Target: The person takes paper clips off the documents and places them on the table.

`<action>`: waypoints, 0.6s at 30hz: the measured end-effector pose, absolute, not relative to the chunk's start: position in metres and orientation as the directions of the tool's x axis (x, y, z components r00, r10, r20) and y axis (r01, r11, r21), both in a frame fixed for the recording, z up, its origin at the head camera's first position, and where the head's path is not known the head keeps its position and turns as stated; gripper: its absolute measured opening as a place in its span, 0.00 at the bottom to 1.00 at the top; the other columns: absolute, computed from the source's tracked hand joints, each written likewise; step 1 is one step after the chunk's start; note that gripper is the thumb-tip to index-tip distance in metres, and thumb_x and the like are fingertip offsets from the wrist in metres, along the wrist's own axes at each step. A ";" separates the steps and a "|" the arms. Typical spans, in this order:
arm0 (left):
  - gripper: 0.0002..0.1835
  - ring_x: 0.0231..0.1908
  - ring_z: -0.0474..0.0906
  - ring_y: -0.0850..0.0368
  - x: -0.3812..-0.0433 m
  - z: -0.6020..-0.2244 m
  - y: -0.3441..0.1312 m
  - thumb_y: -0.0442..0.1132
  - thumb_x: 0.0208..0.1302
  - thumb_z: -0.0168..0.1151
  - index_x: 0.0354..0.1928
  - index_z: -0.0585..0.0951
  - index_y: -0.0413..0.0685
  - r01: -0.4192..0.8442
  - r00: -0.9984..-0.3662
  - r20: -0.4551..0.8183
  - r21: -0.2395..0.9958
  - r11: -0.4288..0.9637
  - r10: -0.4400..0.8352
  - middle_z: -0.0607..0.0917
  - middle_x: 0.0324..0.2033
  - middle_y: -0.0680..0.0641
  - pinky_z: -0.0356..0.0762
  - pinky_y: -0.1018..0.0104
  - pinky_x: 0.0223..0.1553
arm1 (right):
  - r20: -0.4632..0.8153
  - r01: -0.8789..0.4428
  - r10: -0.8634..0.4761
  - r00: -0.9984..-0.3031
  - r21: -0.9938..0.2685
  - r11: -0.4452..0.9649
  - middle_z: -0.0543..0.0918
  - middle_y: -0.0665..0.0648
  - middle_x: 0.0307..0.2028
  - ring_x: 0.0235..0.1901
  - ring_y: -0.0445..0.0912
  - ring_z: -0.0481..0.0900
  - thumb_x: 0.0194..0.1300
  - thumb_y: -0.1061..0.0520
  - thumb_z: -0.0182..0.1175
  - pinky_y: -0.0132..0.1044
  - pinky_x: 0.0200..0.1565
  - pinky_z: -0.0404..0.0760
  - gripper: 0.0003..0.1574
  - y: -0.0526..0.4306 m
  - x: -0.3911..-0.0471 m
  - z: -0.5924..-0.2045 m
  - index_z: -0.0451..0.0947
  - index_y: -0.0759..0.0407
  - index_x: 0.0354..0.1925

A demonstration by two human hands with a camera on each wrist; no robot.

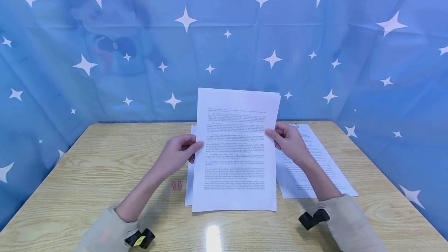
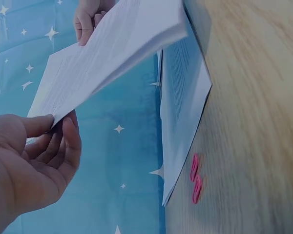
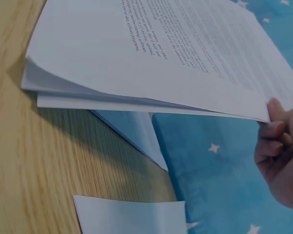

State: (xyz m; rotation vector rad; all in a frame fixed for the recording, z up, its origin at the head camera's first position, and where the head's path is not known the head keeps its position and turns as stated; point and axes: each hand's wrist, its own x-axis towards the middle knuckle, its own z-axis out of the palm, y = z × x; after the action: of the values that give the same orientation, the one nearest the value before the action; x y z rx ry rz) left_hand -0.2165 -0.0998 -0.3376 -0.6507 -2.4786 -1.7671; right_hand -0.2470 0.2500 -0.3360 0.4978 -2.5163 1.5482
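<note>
A person lifts a sheaf of printed sheets (image 1: 236, 151) upright above the middle of a wood-grained table (image 1: 87, 189), its print too small to read in the head view. How many pages it holds is unclear, though the right wrist view shows the layers parting at the lower end. Behind it, another set of papers (image 1: 189, 182) is mostly hidden, a strip showing on the left. Toward the table's right edge, a printed stack (image 1: 322, 166) runs back to the far edge, partly covered by the forearm and hand; a small clip (image 1: 297, 125) at its far end is hard to make out. The left hand (image 1: 179, 151) pinches the sheaf's left side, thumb in front, fingers bent behind; the right hand (image 1: 290, 143) grips the opposite side in the same way, slightly higher (its own wrist camera crops it at the frame's edge). Both forearms angle inward from the table's near side, cuffs cut off below. Two pink paper clips (image 2: 197, 190) lie left of the half-hidden papers.
</note>
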 end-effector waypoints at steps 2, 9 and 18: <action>0.09 0.23 0.77 0.51 -0.216 -0.338 -0.099 0.36 0.73 0.61 0.36 0.82 0.37 0.346 -0.919 0.259 0.893 0.289 0.298 0.83 0.25 0.45 0.77 0.67 0.26 | 0.295 -0.353 -0.198 -0.935 -0.844 0.404 0.79 0.56 0.22 0.15 0.45 0.61 0.76 0.51 0.58 0.34 0.19 0.62 0.20 0.250 -0.247 -0.336 0.79 0.63 0.57; 0.07 0.22 0.79 0.51 -0.217 -0.336 -0.097 0.34 0.71 0.63 0.37 0.85 0.37 0.311 -0.949 0.269 0.879 0.361 0.162 0.85 0.26 0.45 0.75 0.68 0.23 | 0.285 -0.348 -0.213 -0.934 -0.859 0.375 0.77 0.63 0.24 0.16 0.48 0.65 0.76 0.52 0.58 0.34 0.18 0.62 0.18 0.247 -0.245 -0.333 0.78 0.62 0.56; 0.08 0.23 0.77 0.50 -0.219 -0.333 -0.105 0.35 0.72 0.62 0.40 0.86 0.37 0.237 -0.971 0.229 0.895 0.377 0.067 0.84 0.27 0.44 0.71 0.69 0.21 | 0.272 -0.393 -0.354 -0.895 -0.856 0.335 0.79 0.61 0.30 0.24 0.53 0.73 0.76 0.61 0.57 0.34 0.25 0.72 0.17 0.245 -0.243 -0.329 0.75 0.66 0.59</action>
State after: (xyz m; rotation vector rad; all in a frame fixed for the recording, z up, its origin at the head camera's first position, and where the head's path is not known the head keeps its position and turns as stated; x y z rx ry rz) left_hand -0.2191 -0.1054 -0.3327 -0.2758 -2.4750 -1.6491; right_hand -0.2434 0.2451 -0.3291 0.7100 -2.5370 1.6434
